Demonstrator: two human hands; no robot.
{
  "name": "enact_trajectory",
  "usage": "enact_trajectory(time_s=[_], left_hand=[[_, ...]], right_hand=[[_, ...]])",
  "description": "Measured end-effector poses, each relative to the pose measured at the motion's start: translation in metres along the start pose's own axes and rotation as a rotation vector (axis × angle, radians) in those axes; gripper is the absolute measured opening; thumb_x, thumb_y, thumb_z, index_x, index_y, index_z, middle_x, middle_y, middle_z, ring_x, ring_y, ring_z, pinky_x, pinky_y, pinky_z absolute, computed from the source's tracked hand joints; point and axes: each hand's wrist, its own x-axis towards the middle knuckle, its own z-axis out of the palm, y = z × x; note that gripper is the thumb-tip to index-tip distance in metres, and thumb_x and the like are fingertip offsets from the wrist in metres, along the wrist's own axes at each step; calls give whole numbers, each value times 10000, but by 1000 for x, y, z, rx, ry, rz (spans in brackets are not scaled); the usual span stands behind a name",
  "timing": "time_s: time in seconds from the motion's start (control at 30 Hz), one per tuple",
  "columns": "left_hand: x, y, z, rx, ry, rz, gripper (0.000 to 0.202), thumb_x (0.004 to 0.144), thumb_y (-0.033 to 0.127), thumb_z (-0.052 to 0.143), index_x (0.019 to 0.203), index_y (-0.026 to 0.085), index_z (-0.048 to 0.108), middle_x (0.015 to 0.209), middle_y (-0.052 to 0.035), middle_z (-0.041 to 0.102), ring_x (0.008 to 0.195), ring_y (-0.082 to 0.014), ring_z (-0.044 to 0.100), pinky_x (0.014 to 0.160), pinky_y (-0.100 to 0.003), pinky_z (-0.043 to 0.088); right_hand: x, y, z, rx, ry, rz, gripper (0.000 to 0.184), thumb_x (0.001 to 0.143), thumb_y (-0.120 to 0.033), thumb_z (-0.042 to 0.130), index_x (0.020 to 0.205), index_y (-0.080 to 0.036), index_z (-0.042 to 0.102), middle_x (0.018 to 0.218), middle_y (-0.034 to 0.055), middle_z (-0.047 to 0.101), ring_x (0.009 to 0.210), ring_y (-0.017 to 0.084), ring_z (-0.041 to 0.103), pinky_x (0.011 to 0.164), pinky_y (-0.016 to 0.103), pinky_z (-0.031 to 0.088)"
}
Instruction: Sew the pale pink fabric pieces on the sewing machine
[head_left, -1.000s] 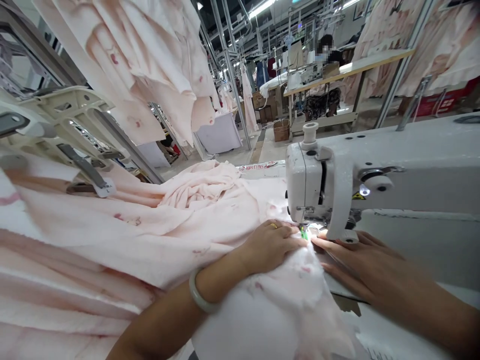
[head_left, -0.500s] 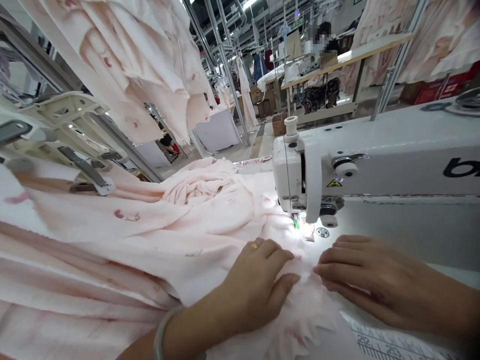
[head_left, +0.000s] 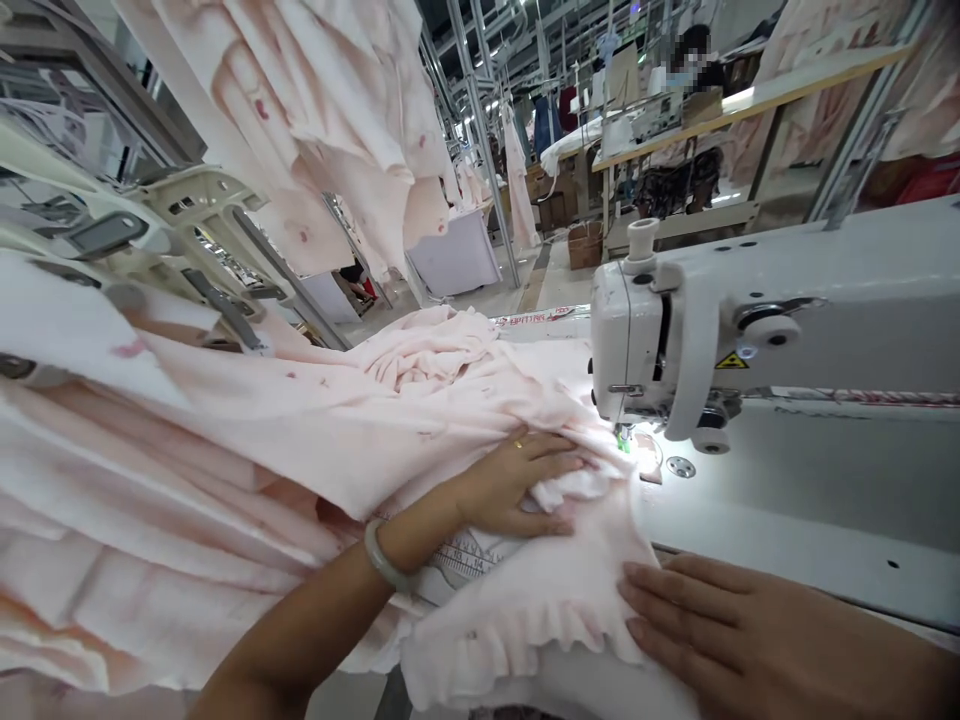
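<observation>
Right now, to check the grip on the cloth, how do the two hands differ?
The left hand curls into the pink fabric, bunching it near the needle; the right hand lies flat on the ruffled edge. The left wears a ring and bracelet; the right shows neither. Both touch the fabric.

Fabric [head_left: 360,420] lies left of the sewing machine [head_left: 750,320].

head view: worn high, facing forward and down
nearness: close over pink fabric [head_left: 420,420], sewing machine [head_left: 675,330]
</observation>
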Motion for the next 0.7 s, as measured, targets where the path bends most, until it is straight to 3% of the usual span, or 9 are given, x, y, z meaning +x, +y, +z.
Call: enact_trajectory(time_s=[0.07, 0.17, 0.3, 0.43, 0.53, 0.63, 0.7], left_hand=[[-3, 8, -6, -18, 3, -34, 603, 984, 377, 715, 1537, 179, 575, 1609, -176, 584, 1545, -286, 521, 1312, -455, 406], [-15, 32, -11, 94, 63, -223, 561, 924, 125, 609, 1483, 165, 585, 1561, -148, 627, 1483, -265, 573, 1259, -445, 478], [-33, 69, -18, 442, 169, -462, 389, 841, -8, 522, 1160, 163, 667, 1145, -119, 760, 1088, -284, 720, 1001, -473, 606], [-34, 116, -13, 487, 309, -402, 346, 881, -13, 488, 1115, 197, 633, 918, -45, 728, 853, -232, 696, 790, -373, 592], [-24, 144, 10, 406, 355, -244, 165, 930, 94, 556, 1033, 218, 594, 823, -8, 688, 723, -201, 655, 655, -340, 543], [-16, 156, 36, 471, 337, -201, 102, 948, 234, 644, 927, 233, 544, 750, 4, 639, 638, -204, 607, 586, -362, 507], [-16, 157, 46, 499, 330, -235, 146, 926, 247, 646, 1052, 205, 583, 810, -15, 668, 670, -218, 627, 606, -370, 533]], right_hand=[[-3, 7, 0, 25, -74, -27, 627, 1025, -193, 609, 1646, -249, 538, 1460, 55, 717, 1262, 262, 741, 1015, 379, 639], [-5, 15, 1, 32, -111, -45, 634, 1036, -282, 668, 1654, -247, 531, 1447, 60, 723, 1297, 264, 722, 1007, 354, 648], [-8, 11, 0, 84, -61, -15, 617, 1032, -315, 695, 1633, -274, 562, 1400, 61, 751, 1274, 258, 736, 1023, 333, 641], [-11, -1, -1, 114, -27, 53, 545, 1039, -305, 699, 1579, -314, 625, 1412, 63, 743, 1267, 266, 740, 1054, 344, 632], [-5, -6, 0, 117, -8, 23, 549, 1042, -313, 694, 1585, -294, 617, 1394, 73, 756, 1265, 265, 741, 1093, 370, 619], [1, -3, 0, 97, -41, -15, 509, 1059, -291, 677, 1566, -293, 631, 1318, 61, 791, 1202, 247, 765, 1142, 398, 592], [0, 2, -1, 82, -46, -33, 461, 1075, -231, 637, 1531, -299, 656, 1264, 40, 809, 1149, 236, 779, 1138, 404, 593]])
